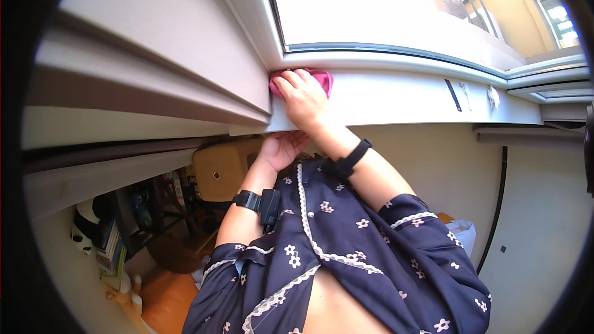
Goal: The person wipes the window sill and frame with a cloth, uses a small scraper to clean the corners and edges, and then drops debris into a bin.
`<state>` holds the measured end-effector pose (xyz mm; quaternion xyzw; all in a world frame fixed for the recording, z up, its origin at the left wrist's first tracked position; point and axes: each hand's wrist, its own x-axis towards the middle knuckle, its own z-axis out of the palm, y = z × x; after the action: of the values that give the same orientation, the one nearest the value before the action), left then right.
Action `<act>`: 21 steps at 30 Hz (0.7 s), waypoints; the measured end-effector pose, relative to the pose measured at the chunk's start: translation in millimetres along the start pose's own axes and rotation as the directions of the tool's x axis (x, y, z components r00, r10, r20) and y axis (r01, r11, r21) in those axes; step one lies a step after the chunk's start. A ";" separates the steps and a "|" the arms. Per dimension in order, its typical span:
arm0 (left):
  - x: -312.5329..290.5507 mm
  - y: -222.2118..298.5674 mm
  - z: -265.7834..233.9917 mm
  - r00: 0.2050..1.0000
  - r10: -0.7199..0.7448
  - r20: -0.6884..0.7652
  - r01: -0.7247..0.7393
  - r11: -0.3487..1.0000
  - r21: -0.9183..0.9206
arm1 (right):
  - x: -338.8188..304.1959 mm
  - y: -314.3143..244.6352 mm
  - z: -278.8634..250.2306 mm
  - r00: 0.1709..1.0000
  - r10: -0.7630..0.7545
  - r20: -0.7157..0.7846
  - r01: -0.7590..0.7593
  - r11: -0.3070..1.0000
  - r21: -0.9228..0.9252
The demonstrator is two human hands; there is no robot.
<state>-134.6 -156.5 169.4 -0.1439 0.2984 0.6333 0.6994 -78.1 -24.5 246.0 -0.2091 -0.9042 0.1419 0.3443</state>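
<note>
A pink cloth [322, 78] lies bunched in the left corner of the white windowsill [390, 96], against the window frame and the side wall. My right hand [302, 99] is on top of it, fingers bent over the cloth and pressing it down. Below the sill's front edge is my left hand [283, 149], palm turned up and fingers loosely apart. Its fingertips reach close under my right wrist and are partly hidden there. I see nothing in that palm.
Farther right on the sill lie a thin black strip [453, 95] and a small white piece [493, 98]. A window [396, 18] rises behind it. At lower left stand a tan case [224, 170], books [111, 250], a panda plush [85, 226] and an orange seat [166, 300].
</note>
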 end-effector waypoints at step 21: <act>-45.7 10.6 -89.7 0.974 0.225 0.023 -0.206 0.927 -0.314 | 36.9 19.2 -12.1 0.967 -0.009 -0.254 -0.022 0.993 -0.120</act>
<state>-166.8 -243.4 128.7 -0.1996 0.1889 0.7491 0.6028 -89.3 11.3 267.9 -0.2490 -0.8589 0.0596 0.4436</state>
